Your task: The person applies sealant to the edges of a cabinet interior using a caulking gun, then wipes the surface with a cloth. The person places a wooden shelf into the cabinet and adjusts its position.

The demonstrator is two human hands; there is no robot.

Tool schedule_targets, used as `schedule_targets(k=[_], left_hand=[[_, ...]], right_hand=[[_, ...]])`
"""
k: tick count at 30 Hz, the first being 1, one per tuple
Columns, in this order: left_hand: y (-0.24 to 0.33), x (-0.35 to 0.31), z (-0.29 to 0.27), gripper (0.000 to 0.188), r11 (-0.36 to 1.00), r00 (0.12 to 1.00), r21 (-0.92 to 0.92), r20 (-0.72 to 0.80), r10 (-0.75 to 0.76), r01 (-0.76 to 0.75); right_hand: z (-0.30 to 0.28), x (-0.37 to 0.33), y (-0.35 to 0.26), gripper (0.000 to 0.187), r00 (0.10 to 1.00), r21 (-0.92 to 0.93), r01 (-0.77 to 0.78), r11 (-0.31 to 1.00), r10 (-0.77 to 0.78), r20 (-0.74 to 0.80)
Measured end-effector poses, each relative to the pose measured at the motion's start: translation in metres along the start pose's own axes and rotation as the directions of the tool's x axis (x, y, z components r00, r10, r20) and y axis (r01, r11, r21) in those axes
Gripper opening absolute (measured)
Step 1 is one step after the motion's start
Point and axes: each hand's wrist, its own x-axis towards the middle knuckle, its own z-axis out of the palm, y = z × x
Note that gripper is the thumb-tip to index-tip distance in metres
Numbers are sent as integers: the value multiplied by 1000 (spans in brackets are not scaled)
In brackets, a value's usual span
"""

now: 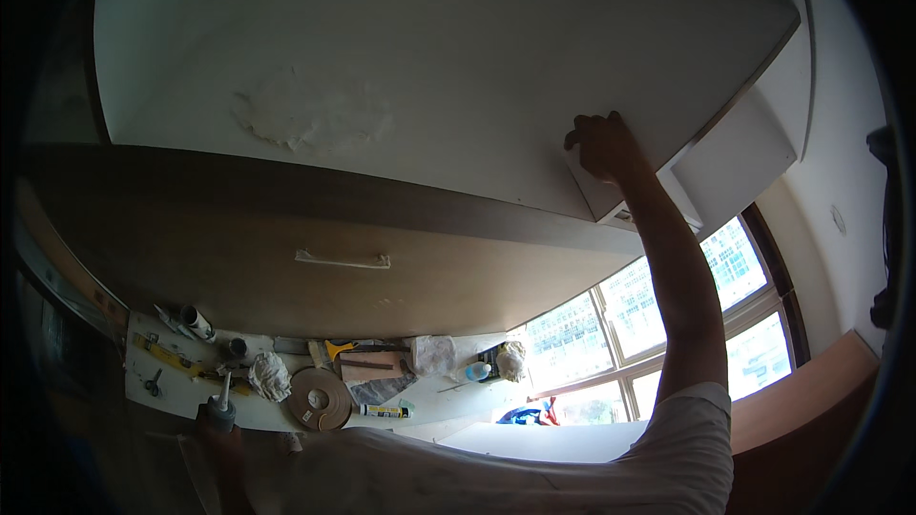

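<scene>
The left hand (223, 441) is wrapping its fingers round a dark grey tube with a pale pointed nozzle (221, 408), near the white desk's (439, 407) near left corner. The right hand (607, 149) is resting bent fingers against a large white flat panel (458, 86), by its lower edge; whether they are gripping is unclear.

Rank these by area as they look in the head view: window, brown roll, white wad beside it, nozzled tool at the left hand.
1. Window
2. Brown roll
3. White wad and nozzled tool: unranked, too alike to separate safely.
</scene>
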Motion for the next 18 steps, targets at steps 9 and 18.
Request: schedule_targets(k=[9, 18], left_hand=[[-132, -70, 38, 50, 985, 991, 171, 135, -2, -21], [-116, -74, 24, 42, 974, 972, 222, 214, -101, 52]], right_hand=[[17, 8, -4, 24, 993, -184, 104, 977, -112, -32], [42, 12, -3, 17, 962, -270, 168, 948, -218, -165]])
